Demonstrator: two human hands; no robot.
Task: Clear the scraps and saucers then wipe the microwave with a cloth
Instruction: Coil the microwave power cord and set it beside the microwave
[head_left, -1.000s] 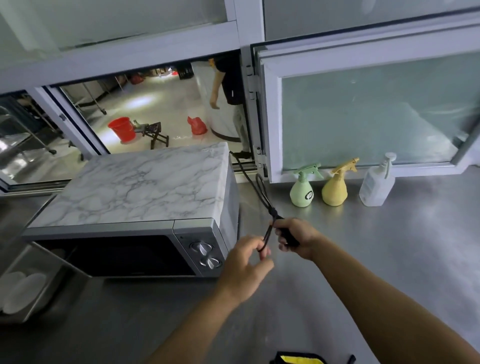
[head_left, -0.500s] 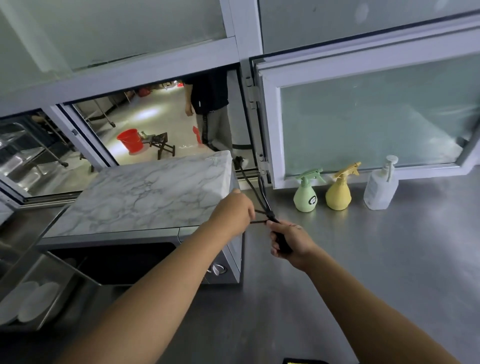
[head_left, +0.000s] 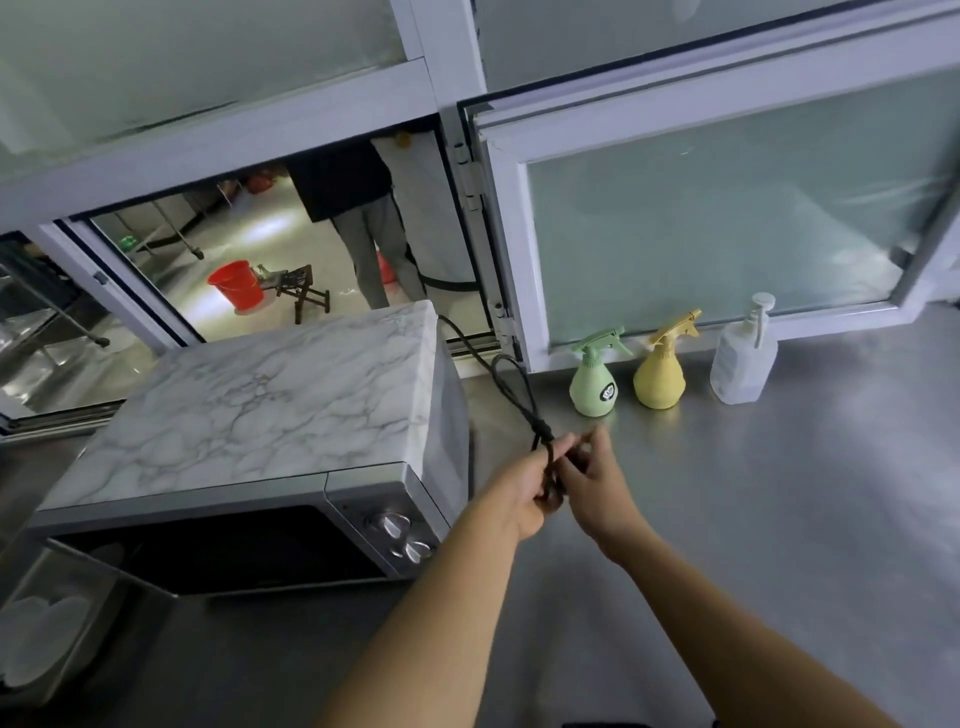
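- Both hands meet just right of the microwave (head_left: 270, 410): the left hand (head_left: 519, 486) grasps the black power cord (head_left: 511, 384), and the right hand (head_left: 592, 480) pinches the same bundle with curled fingers.
- The step in hand seems to be tidying the cord (a preparation, I think), not clearing or wiping.
- The microwave stands on the steel counter (head_left: 779, 519), its door open; pale saucers (head_left: 31, 644) lie at the lower left.
- Next: put the cord down, then reach for the saucers. No cloth is visible.
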